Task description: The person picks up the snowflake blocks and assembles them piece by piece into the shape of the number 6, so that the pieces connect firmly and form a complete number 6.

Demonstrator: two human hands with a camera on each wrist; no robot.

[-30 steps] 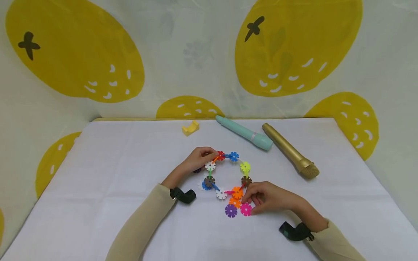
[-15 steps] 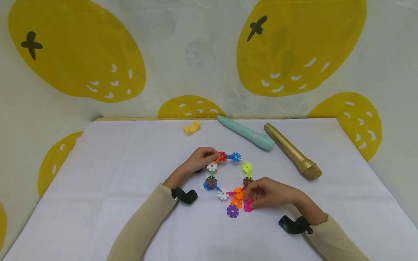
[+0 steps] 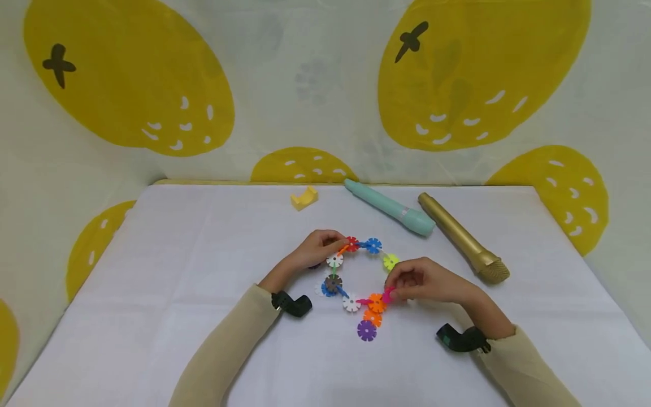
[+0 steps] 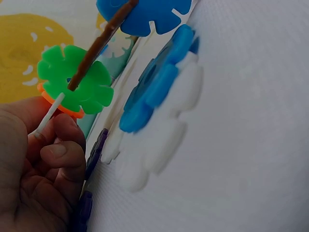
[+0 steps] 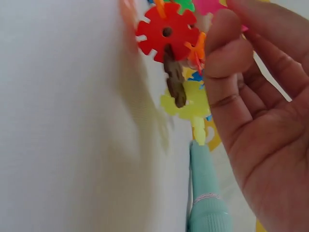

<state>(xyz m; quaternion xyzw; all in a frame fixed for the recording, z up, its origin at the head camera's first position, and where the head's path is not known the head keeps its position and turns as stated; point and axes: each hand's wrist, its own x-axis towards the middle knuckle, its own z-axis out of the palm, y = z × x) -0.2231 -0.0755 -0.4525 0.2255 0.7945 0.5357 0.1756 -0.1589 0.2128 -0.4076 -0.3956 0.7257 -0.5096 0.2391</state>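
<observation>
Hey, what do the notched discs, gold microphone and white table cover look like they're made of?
The notched discs: probably plastic, smooth and slightly glossy, with even colour and clean-cut slots. The gold microphone: metallic sheen along its length, so metal or metallic-painted plastic; I can't tell which. The white table cover: likely matte fabric, given its soft creases and fine grain.

A mint-green microphone (image 3: pixel 389 205) is laid slantwise near the far edge of the white-covered surface (image 3: pixel 127 316), with a gold microphone (image 3: pixel 458 233) placed just beside it. A notched yellow block (image 3: pixel 304 199) is set nearby. Behind, a pale backdrop (image 3: pixel 333 127) is printed with large yellow fruits (image 3: pixel 132 73).
</observation>
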